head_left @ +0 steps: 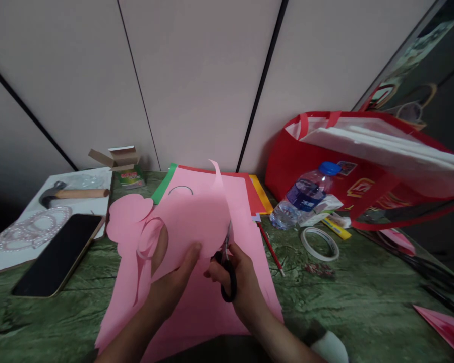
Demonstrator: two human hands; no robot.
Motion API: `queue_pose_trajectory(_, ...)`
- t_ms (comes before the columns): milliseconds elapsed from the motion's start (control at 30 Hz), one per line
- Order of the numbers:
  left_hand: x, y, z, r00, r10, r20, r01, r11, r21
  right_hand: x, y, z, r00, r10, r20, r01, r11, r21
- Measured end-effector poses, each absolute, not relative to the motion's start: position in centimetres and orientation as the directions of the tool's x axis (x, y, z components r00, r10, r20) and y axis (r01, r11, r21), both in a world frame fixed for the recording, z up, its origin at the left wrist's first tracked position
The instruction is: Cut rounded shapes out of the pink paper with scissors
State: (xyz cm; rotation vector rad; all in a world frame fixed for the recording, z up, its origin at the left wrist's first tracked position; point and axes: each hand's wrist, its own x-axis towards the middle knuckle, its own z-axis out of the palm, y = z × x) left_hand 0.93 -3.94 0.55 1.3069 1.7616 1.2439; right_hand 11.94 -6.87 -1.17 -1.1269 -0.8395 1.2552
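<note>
My left hand [176, 282] is closed on a sheet of pink paper [196, 217], its thumb lying on top. The sheet has a round hole near its left side and a curled strip standing up along its right edge. Fingers of my right hand [245, 282] are through the handles of black-handled scissors [229, 272], whose blades meet the right edge of that sheet. Underneath lie more pink sheets [208, 312]. Cut pink rounds [128, 217] rest on the left of the stack. A dark arc shows on the paper near the top.
On the left are a phone [60, 257], beads [34, 227], a hammer [79, 193] and an opened small box [126, 169]. To the right stand a water bottle [306, 196] and red bag [287, 156], with a tape roll [303, 242], red pencil [270, 249] and more scissors [427, 267].
</note>
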Motion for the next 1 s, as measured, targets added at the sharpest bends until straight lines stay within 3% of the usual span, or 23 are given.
queue_pose_trajectory(200, 0.5, -3.6, 0.4, -0.218, 0.968, 0.126, 0.377, -0.035, 0.925, 11.8, -6.9, -0.8, 0.176, 0.979, -0.101, -0.267, -0.052, -0.962)
queue_pose_trajectory(533, 0.3, -3.4, 0.5, -0.236, 0.959, 0.159, 0.398, -0.054, 0.916, 11.8, -6.9, -0.7, 0.167, 0.978, -0.128, -0.246, -0.084, -0.966)
queue_pose_trajectory(1000, 0.0, -2.8, -0.1, -0.17, 0.948, 0.269, 0.267, -0.218, 0.939, 11.3, -7.0, -0.1, 0.158, 0.968, -0.193, -0.264, -0.147, -0.953)
